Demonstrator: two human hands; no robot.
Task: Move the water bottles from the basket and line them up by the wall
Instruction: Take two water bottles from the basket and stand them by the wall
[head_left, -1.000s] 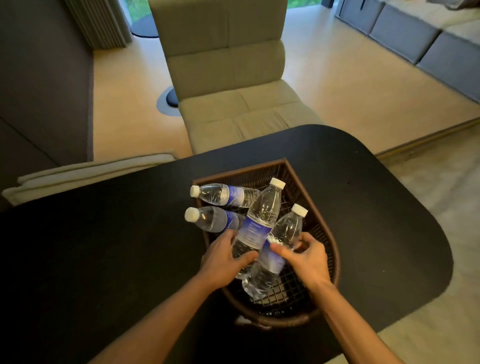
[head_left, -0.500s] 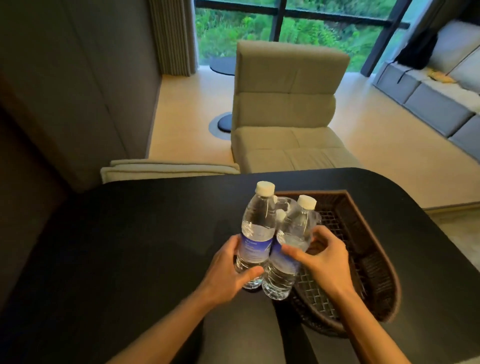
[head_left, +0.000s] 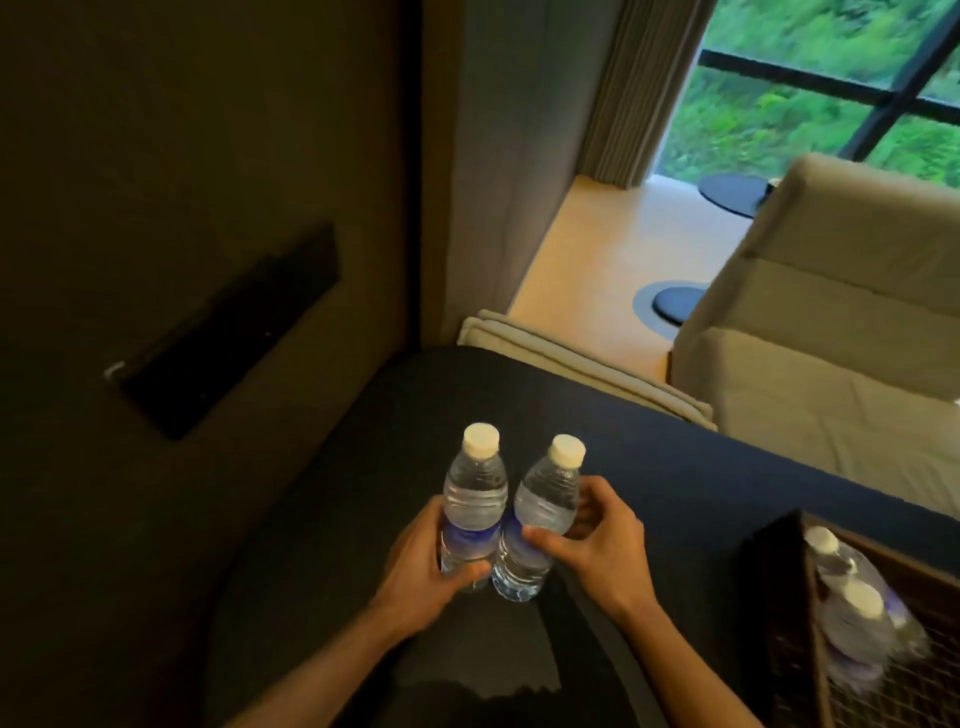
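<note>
Two clear water bottles with white caps and blue labels are upright side by side above the black table (head_left: 649, 467). My left hand (head_left: 421, 566) grips the left bottle (head_left: 475, 499) low on its body. My right hand (head_left: 597, 545) grips the right bottle (head_left: 545, 509) around its label. The brown woven basket (head_left: 779, 597) sits at the lower right, with two more bottles (head_left: 852, 613) lying in it, blurred. The dark wall (head_left: 182, 156) rises at the left of the table.
A dark rectangular recess (head_left: 228, 327) is set in the wall. A beige chair (head_left: 831, 322) stands beyond the table's far edge, with a folded beige cushion (head_left: 571, 364) beside it. A curtain (head_left: 634, 88) and a window are at the back right.
Both hands lifted one bottle each out of the basket and carried them left toward the wall. The view has swung left, so the basket now sits at the lower right.
</note>
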